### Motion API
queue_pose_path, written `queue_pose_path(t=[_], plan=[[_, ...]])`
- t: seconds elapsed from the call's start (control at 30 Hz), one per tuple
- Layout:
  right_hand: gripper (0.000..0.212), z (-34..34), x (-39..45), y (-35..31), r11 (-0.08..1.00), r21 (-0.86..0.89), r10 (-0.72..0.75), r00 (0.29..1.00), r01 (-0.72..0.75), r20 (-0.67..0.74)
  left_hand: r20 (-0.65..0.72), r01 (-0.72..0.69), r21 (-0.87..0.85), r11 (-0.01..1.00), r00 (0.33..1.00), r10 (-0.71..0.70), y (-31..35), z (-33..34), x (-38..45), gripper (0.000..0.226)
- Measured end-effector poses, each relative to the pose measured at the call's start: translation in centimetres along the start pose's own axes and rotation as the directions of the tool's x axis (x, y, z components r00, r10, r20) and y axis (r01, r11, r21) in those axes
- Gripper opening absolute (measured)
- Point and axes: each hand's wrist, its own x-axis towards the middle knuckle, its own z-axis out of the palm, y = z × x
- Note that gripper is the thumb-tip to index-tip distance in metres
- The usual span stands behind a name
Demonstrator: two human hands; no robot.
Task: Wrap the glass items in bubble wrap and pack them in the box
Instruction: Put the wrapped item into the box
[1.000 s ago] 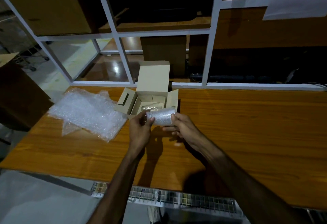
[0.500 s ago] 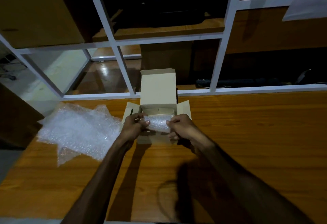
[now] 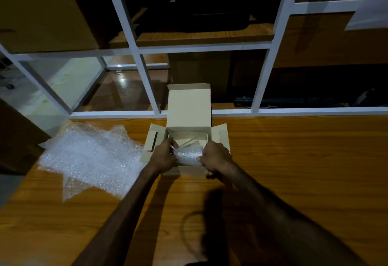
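Bubble-wrapped item (image 3: 189, 155) was gripped at both ends by left hand (image 3: 163, 156) and right hand (image 3: 216, 157), over the open box (image 3: 189, 106) near the bench's far edge.

- The left hand (image 3: 164, 156) and right hand (image 3: 215, 157) each grip an end of a bubble-wrapped bundle (image 3: 189, 155) over the open cardboard box (image 3: 189, 108).
- The box's lid stands upright at 12 o'clock of the bundle.
- Loose bubble wrap (image 3: 90, 156) lies on the wooden table (image 3: 294, 160) at 9 o'clock of the box.

A wooden table (image 3: 294, 171) carries an open box (image 3: 189, 108) and seemingly loose bubble wrap (image 3: 90, 158).
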Motion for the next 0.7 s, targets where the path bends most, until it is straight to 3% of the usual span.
queue_pose_path(t=[0.37,0.5,0.7], plan=[[0.021,0.4,0.3,0.1,0.957,-0.224,-0.191,0.981,0.183,-0.018,0.045,0.039,0.207,0.978,0.998,-0.049,1.1,0.9,1.1,0.026],[0.029,0.6,0.7,0.0,0.913,-0.33,-0.264,0.964,0.239,-0.031,0.026,0.036,0.26,0.965,0.999,-0.044,0.6,1.5,1.2,0.018],[0.042,0.2,1.2,0.3,0.911,-0.307,-0.292,0.956,0.274,-0.013,-0.007,0.043,0.265,0.963,0.999,-0.042,0.6,1.4,1.1,0.009]])
